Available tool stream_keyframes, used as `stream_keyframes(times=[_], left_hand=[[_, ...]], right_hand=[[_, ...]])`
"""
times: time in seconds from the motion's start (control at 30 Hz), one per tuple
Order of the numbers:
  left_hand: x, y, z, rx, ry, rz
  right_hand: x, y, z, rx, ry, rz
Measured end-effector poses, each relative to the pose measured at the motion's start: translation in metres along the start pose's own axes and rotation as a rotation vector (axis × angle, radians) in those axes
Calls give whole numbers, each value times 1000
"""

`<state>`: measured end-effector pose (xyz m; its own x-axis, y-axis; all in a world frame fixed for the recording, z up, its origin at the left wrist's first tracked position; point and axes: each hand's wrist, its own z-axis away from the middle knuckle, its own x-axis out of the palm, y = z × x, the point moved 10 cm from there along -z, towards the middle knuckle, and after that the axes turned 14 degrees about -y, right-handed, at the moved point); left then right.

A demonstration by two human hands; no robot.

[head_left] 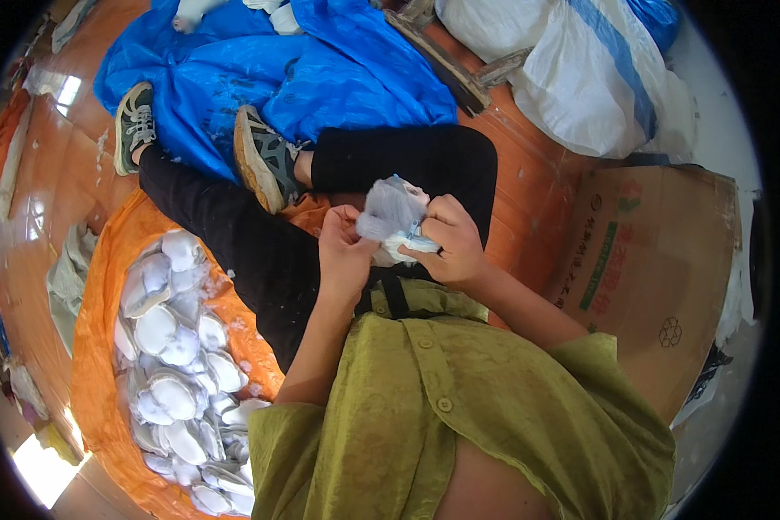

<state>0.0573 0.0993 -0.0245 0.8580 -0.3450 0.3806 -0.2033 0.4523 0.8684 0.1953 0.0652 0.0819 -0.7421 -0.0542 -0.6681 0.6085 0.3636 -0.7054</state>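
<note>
Above my lap I hold a small furry plush toy (pixel 392 212), grey and fluffy on top and white below, with a bit of light blue on it. My right hand (pixel 452 238) is closed round its right side, the thumb pressing on the white part. At its lower left edge, my left hand (pixel 345 250) is closed in a pinch; what lies between these fingertips is too small to make out. On my left, many white, rounded, padded pieces (pixel 175 347) with fluffy edges lie heaped on an orange sheet (pixel 95 390).
A blue tarp (pixel 208 87) spreads past my shoes (pixel 264 160), with white things at its far edge. Big white sacks (pixel 572 78) stand at the far right beside a wooden frame (pixel 438 61). A cardboard box (pixel 641 269) is close on my right. The floor (pixel 529 191) is orange-brown.
</note>
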Motion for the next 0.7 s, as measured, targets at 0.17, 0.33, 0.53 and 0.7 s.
stream_keyframes(times=[0.17,0.33,0.53,0.7], left_hand=[[24,-4,6,-121,-185,518],[13,15,8,-9,-51,150],[2,17,10,114,94,-372],[-3,-3,7,-71,75,-424]], right_hand=[[6,56,11,160,101,-246],[16,61,13,311,171,-353],[2,55,9,399,275,-222],[-1,33,5,343,233,-79]])
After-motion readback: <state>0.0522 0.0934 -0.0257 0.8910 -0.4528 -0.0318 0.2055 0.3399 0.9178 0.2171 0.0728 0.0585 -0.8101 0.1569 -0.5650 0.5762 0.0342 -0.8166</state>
